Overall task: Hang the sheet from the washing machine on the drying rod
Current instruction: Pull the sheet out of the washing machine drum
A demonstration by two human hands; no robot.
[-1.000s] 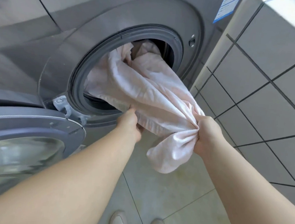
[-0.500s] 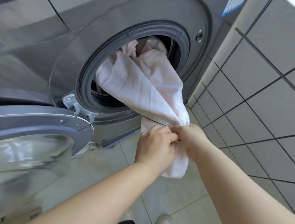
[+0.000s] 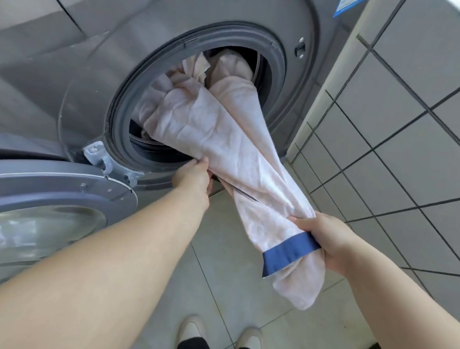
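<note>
The sheet (image 3: 213, 134) was pale pink and looked soft and floppy, and it was probably damp and a bit heavy from the wash. It would bend and sag anywhere, so it seemed best to hold it in big bunches with both hands, not by one thin corner. Most of it was stuffed in the round hole of the washing machine (image 3: 153, 23), on the far side. A long, twisted part came out of the hole and ran down toward the near right, like a thick rope. That was its long way: from the drum at the far left to the loose end (image 3: 296, 288) hanging near the floor (image 3: 226, 299). The left hand (image 3: 194, 175) pinched the sheet's lower edge just by the rim of the hole, with fingers curled on the cloth. The right hand (image 3: 326, 241) gripped the sheet lower down, fingers wrapped around it next to a blue band (image 3: 289, 249). The machine door (image 3: 41, 185) stood open at the near left. A tiled wall (image 3: 407, 134) was on the right. No drying rod could be seen.
</note>
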